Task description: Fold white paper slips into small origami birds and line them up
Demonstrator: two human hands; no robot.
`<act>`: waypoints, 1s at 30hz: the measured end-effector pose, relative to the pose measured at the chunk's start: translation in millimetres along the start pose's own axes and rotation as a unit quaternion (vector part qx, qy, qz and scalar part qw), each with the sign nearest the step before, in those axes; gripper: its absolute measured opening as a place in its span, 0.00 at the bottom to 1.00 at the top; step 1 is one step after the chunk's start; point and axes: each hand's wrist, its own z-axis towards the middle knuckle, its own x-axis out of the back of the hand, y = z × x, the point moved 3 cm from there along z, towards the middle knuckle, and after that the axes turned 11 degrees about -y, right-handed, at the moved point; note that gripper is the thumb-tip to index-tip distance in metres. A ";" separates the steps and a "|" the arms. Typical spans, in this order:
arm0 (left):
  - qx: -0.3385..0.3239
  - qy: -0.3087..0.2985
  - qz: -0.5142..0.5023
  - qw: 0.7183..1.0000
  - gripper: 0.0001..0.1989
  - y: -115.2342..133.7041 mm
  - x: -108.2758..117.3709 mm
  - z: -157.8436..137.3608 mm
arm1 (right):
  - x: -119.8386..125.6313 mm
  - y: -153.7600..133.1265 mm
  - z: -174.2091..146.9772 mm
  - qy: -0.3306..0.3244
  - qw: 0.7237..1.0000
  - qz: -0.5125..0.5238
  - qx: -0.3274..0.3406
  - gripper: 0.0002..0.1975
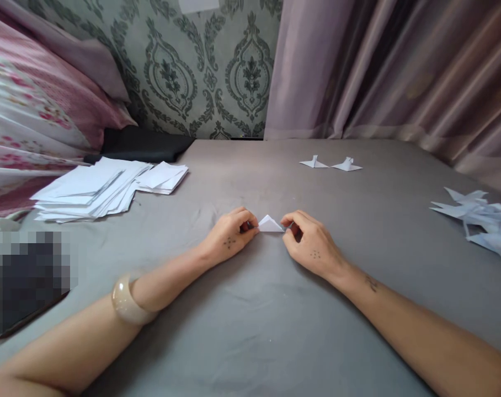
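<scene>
A small white folded paper (pixel 270 225), triangular with its peak up, is between my two hands just above the grey cloth. My left hand (pixel 233 231) pinches its left corner between thumb and fingers. At the right corner, the thumb and forefinger of my right hand (pixel 310 240) close on the paper's tip. Both hands are curled, so the far fingers are partly hidden. A pale bangle (pixel 128 300) circles my left forearm.
Stacked white paper sheets (pixel 85 193) and a smaller stack (pixel 163 177) lie at the left. Two folded paper figures (pixel 347 164) stand at the back. A heap of folded paper pieces (pixel 482 218) lies at the right. Curtains (pixel 383 71) border the grey surface (pixel 250 331).
</scene>
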 end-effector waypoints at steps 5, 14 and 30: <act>-0.060 -0.018 0.020 0.998 0.06 3.3 -1.8 -2.0 | 1.1 -5.0 -0.6 -0.016 1.000 -0.010 0.014 0.11; -0.090 0.001 0.027 0.996 0.10 0.3 -3.4 -3.9 | -4.2 0.8 0.1 -0.032 0.998 0.001 0.049 0.14; -0.016 0.032 -0.243 0.969 0.13 6.8 4.5 -4.1 | -1.0 -7.3 4.2 -0.087 0.942 0.324 0.035 0.21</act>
